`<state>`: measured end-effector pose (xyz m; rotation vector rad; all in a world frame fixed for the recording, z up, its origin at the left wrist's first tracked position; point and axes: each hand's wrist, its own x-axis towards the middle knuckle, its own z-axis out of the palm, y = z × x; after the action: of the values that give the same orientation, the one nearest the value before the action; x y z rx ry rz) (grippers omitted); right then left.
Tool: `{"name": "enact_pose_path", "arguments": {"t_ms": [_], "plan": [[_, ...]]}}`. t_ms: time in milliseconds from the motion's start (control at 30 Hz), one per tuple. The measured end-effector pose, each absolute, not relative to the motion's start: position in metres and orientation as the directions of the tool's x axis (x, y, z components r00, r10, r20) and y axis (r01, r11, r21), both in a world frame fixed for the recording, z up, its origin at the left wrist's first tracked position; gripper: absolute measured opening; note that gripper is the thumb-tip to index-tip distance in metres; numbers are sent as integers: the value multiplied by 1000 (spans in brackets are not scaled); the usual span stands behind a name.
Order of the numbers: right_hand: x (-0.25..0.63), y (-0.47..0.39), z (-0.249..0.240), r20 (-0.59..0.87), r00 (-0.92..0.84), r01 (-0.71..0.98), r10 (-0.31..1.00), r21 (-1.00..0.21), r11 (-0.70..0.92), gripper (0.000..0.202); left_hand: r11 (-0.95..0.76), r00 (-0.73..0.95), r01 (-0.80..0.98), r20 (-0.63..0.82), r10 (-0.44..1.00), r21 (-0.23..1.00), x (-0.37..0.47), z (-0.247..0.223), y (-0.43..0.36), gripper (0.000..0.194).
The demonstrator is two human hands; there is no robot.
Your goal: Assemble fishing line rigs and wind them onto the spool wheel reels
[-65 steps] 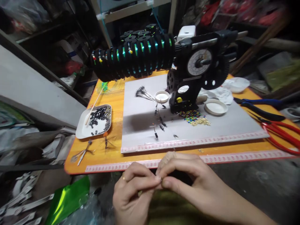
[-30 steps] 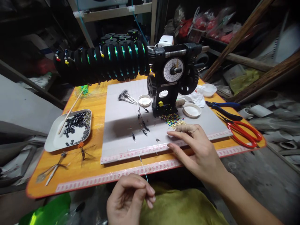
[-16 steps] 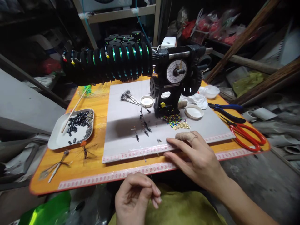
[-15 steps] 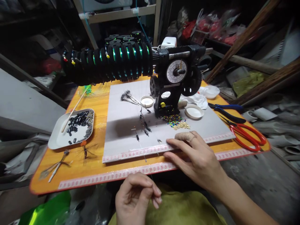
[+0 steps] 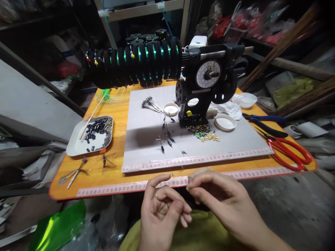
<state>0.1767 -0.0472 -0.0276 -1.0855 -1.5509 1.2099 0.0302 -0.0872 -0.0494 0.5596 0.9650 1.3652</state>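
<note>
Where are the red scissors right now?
In the head view, the scissors lie at the right end of the table, beside the pliers.

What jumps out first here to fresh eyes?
Black geared machine with a white dial, standing on the pale board, its row of spools jutting left. Then the red-handled scissors, right side of the orange table. Closest: left hand and right hand, by the near edge.

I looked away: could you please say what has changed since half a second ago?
The bare right hand has drawn back from the front edge of the grey rectangular board toward the left hand, bending into a pinch; whether it holds anything is unclear. The left forefinger has lifted. The red-handled scissors and white rectangular tray stayed put.
</note>
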Motion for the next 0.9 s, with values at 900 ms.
{"name": "enact_pose_path", "arguments": {"t_ms": [900], "plan": [[173,-49,-30,-73,-393,-63,917,-992,-106,13,-29,-66,-551,-9,998,834,29,-66,-97,35]]}}
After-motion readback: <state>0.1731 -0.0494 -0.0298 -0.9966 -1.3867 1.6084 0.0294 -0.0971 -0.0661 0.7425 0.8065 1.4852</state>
